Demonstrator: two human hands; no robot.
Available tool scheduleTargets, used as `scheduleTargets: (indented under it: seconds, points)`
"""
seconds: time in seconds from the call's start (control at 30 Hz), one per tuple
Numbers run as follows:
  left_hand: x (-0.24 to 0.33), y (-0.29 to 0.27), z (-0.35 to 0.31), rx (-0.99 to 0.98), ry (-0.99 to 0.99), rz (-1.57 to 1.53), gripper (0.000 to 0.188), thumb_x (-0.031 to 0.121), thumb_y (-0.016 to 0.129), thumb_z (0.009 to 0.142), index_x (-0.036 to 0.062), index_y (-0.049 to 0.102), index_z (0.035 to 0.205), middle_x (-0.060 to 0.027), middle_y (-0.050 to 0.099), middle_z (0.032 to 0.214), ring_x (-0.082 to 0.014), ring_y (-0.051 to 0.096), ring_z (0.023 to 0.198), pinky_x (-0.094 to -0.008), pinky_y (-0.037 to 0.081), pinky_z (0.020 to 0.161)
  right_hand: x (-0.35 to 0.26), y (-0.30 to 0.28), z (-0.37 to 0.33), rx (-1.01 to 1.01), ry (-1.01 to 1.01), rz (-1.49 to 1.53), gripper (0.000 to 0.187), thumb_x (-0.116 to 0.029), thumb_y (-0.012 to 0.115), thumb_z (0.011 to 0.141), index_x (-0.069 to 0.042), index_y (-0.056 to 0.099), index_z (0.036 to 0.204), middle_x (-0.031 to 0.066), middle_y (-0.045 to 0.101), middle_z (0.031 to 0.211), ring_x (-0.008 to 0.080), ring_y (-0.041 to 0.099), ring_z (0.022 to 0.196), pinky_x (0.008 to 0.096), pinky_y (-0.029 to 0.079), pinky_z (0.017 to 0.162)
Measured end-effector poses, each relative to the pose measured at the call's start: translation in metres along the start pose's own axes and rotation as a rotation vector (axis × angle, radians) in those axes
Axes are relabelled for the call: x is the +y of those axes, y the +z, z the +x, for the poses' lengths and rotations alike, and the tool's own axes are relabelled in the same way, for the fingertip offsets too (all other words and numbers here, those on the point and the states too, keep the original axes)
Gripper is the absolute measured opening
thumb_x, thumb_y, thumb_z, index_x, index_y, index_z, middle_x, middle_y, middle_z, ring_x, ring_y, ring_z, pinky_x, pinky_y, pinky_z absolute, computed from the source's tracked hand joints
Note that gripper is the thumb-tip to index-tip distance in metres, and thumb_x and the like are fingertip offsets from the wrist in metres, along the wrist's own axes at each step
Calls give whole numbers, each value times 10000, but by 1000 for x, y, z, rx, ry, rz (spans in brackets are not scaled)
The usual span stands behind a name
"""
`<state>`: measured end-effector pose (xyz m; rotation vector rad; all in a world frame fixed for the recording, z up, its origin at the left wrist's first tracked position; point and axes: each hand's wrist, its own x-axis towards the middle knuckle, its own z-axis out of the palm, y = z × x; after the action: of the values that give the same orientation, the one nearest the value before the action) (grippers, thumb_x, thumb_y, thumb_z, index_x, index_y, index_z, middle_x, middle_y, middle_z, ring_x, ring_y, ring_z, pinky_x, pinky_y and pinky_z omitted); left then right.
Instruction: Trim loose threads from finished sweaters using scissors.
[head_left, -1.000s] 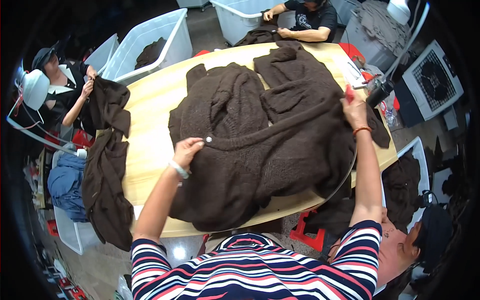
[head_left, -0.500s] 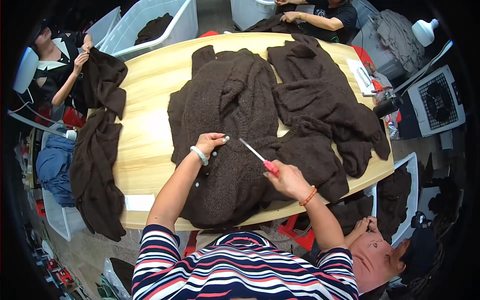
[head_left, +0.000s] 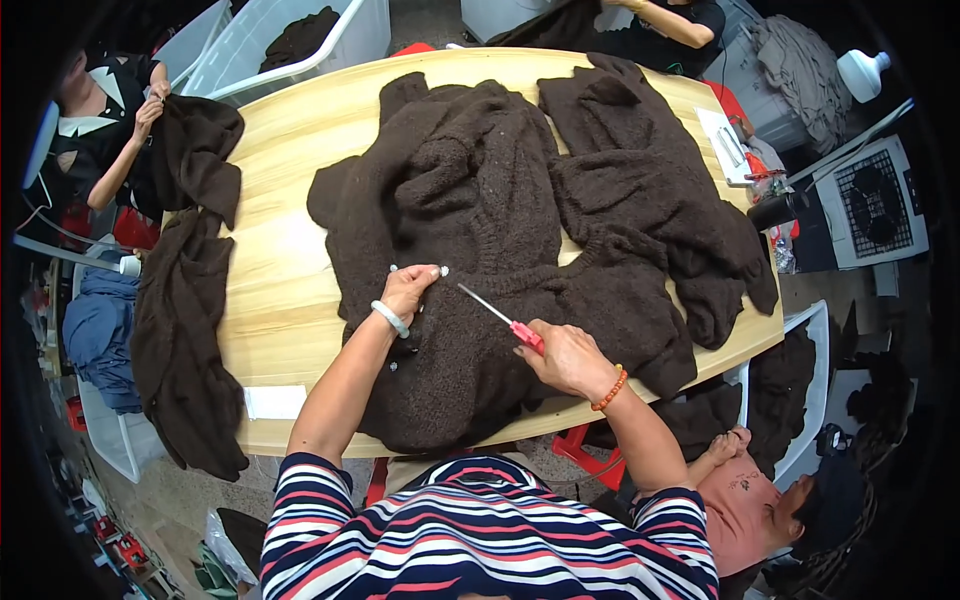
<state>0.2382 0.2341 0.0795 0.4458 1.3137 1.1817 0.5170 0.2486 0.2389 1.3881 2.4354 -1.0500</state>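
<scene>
A dark brown knitted cardigan [head_left: 440, 370] lies heaped across the table in front of me. My left hand [head_left: 410, 288] is closed in a pinch at its edge, with a small shiny button [head_left: 444, 271] at the fingertips. Another pale button [head_left: 393, 366] shows lower down on the knit. In my right hand [head_left: 570, 358] I grip a tool with a pinkish-red handle and a thin metal shaft [head_left: 490, 306]. Its tip points up and left toward the pinched button, a little apart from it. The tip's exact shape is too small to tell.
More brown knitwear [head_left: 640, 200] covers the table's right side. Another brown garment [head_left: 185, 350] hangs over the left edge. A white paper [head_left: 275, 403] lies at the near left. Co-workers sit around the wooden table [head_left: 285, 290]; a large plastic bin [head_left: 340, 60] stands behind it.
My left hand has shifted slightly left and up with the cardigan's edge. The tool in my right hand has moved left too. The cardigan's upper part has been pulled into different folds.
</scene>
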Motion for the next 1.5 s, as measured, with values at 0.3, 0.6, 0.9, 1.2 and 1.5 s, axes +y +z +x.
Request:
scheduleTargets:
  seconds: [0.3, 0.6, 0.9, 1.2, 1.5]
  points:
    - [12, -17, -56, -177, -191, 62, 136, 22, 697, 843, 1, 671, 975, -29, 689, 865, -82, 634, 770, -203, 499, 694, -2, 6, -9, -52, -62, 18, 253, -294, 597, 905, -61, 556, 993, 237, 650, 786, 446, 631, 804, 526, 497, 747]
    - [6, -11, -57, 19, -6, 86, 134, -51, 703, 803, -56, 679, 935, -77, 703, 879, -122, 653, 760, -239, 534, 728, -17, 0, -23, -113, -184, -147, 253, -286, 604, 894, -40, 591, 955, 229, 657, 765, 414, 652, 784, 489, 514, 730]
    - [18, -21, -83, -76, -156, -47, 265, 218, 639, 937, -3, 632, 1083, -10, 675, 927, -79, 604, 791, -233, 501, 725, -20, 3, -30, -63, -180, -11, 218, -250, 609, 893, -50, 579, 975, 215, 654, 750, 408, 649, 758, 487, 513, 711]
    - [-11, -46, -126, -178, -87, 314, 359, 31, 767, 768, 10, 582, 1075, 43, 569, 816, -38, 542, 751, -194, 468, 705, -15, 9, -41, -70, -181, 12, 232, -263, 634, 889, -81, 576, 1021, 200, 648, 784, 408, 631, 767, 481, 497, 695]
    - [-8, -38, -128, -78, 313, 712, 187, 93, 745, 757, -24, 602, 785, 9, 551, 628, -96, 499, 626, -268, 444, 629, -17, 15, -56, -161, -198, -92, 255, -279, 636, 884, -88, 599, 1049, 197, 653, 763, 402, 636, 766, 475, 496, 692]
